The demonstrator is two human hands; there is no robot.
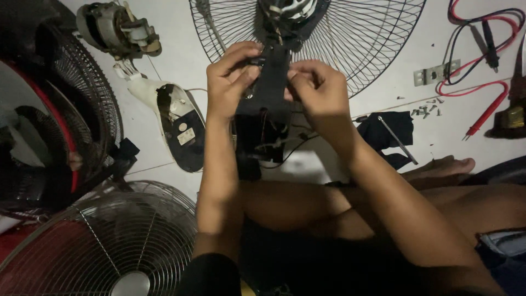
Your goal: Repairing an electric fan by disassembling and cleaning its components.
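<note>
On white floor, centre: black fan neck (272, 82), held upright above the lap, below the wire guard (361, 38). Left hand (233, 77) clamped on its left edge; right hand (318, 85) pinching its right side, fingers closed. Likely rigid, light plastic; loose wires (285, 148) fragile, so grip by the edges. Screws (424, 109), screwdriver (397, 140) nearby.

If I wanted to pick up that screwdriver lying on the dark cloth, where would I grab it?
Probably by the thin metal shaft of the screwdriver, pinching across it from above. It lies flat and slanted on the dark cloth, clear of both hands, so its long sides are open. Its handle end is hard to make out in the dim light.
</note>
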